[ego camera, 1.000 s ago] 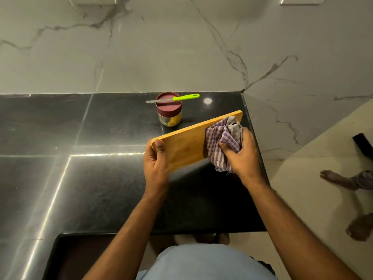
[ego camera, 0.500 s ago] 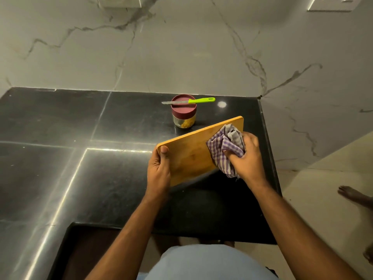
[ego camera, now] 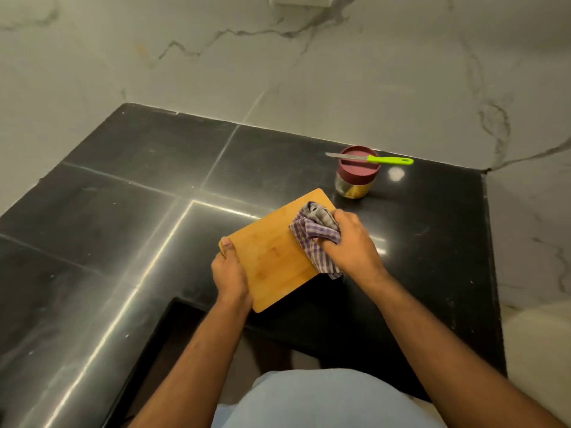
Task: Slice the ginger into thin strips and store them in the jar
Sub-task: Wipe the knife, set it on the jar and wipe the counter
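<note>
Both forearms are bare, no sleeves showing, and the person wears a pale blue garment [ego camera: 324, 400].

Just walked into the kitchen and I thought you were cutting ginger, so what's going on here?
The cutting looks finished. The person's left hand holds the wooden board tilted above the counter, while the right hand wipes it with a checked cloth. The jar stands closed behind, with the knife lying across its lid.
</note>
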